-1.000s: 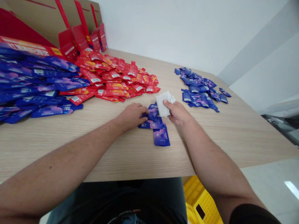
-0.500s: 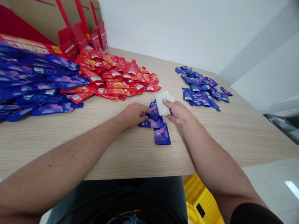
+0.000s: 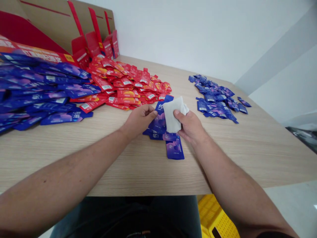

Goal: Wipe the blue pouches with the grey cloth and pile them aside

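Note:
My left hand (image 3: 137, 120) pinches a blue sachet (image 3: 159, 117) by its left edge and holds it tilted up off the wooden table (image 3: 260, 148). My right hand (image 3: 190, 127) grips a folded white cloth (image 3: 173, 112) and presses it against that sachet. Two more blue sachets (image 3: 174, 148) lie flat on the table just under and in front of both hands.
A heap of red sachets (image 3: 128, 86) lies behind my left hand, with a large pile of blue sachets (image 3: 42, 92) at far left. Smaller blue sachets (image 3: 215, 97) are scattered at the right. Red and brown cardboard boxes (image 3: 81, 36) stand at the back left. A yellow crate (image 3: 215, 218) sits below the table's edge.
My left hand has lifted the blue sachet up from the small stack, and my right hand has brought the white cloth onto its face. The view shifted slightly.

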### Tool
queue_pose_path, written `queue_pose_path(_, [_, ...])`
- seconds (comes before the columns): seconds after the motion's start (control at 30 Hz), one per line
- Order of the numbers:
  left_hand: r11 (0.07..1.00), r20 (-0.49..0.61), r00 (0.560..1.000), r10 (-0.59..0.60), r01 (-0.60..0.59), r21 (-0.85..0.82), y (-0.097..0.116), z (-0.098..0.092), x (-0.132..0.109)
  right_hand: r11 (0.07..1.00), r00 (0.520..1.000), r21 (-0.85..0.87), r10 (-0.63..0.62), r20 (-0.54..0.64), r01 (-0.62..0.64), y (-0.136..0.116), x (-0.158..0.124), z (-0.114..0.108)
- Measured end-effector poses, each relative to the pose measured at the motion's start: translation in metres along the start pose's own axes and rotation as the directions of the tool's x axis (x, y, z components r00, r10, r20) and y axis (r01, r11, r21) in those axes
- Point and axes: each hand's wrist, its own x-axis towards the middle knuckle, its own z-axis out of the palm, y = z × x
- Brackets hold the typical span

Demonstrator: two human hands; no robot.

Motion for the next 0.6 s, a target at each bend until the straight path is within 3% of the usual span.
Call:
queue_pose_path(0.1, [0.982,-0.025,0.999,-0.038,0.033,-0.187,0.004,0.003,-0.007,0.954,0.993,-0.278,-0.114,-0.003,0.109,-0.001,-0.005,0.001])
queue_pose_path(0.17, [0.952,0.003,0.997,-0.081,0.078,-0.296,0.006,0.007,-0.011,0.796,0.955,-0.555,-0.296,-0.011,0.241,-0.003,-0.008,0.0])
queue_pose_path(0.23, [0.921,0.033,0.993,-0.11,0.114,-0.372,0.007,0.01,-0.013,0.588,0.897,-0.729,-0.434,0.081,0.35,-0.007,-0.012,0.001])
queue_pose_path(0.37, [0.841,0.052,0.985,-0.167,0.17,-0.514,0.009,0.015,-0.016,0.385,0.856,-0.776,-0.355,0.376,0.5,-0.017,-0.021,0.008])
queue_pose_path(0.47, [0.766,0.075,0.972,-0.222,0.221,-0.604,0.012,0.016,-0.016,0.289,0.86,-0.829,-0.345,0.376,0.479,-0.02,-0.024,0.011])
queue_pose_path(0.6, [0.769,0.094,0.978,-0.188,0.206,-0.605,0.016,0.016,-0.017,0.247,0.857,-0.827,-0.258,0.446,0.505,-0.02,-0.023,0.01])
